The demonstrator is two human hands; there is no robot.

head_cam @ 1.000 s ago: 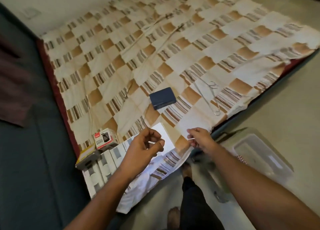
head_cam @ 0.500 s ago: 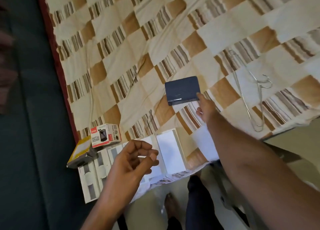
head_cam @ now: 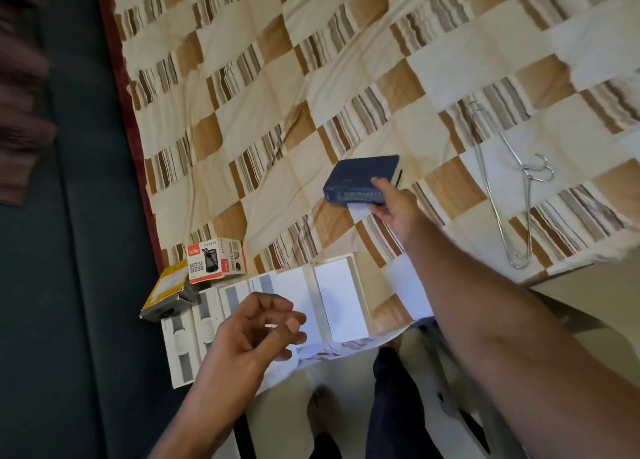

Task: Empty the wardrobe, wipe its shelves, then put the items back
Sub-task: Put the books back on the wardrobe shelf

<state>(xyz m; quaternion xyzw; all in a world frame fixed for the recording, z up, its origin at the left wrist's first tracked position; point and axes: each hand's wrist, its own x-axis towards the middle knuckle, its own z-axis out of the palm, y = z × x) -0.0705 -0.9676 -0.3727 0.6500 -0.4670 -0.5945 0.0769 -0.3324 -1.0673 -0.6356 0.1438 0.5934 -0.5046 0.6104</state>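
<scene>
A thick dark blue book [head_cam: 360, 178] is tilted up off the checked bedspread [head_cam: 311, 77], and my right hand [head_cam: 394, 205] grips its near right corner, thumb on the cover and fingers beneath. My left hand [head_cam: 256, 327] hovers with loosely curled fingers over a row of white boxes [head_cam: 332, 299] at the bed's near edge and holds nothing. A red and white "metal mesh" box [head_cam: 214, 259] and a yellow box [head_cam: 166, 292] lie at the bed's near left corner.
Wire hangers [head_cam: 509, 188] lie on the bedspread at the right. A dark wall or panel [head_cam: 69, 216] runs along the left side of the bed. My legs and feet stand on the pale floor [head_cam: 346, 389] below the bed edge.
My right hand reached forward from the bed's edge to the blue book, took hold of it and tipped it up. My left hand stayed over the white boxes.
</scene>
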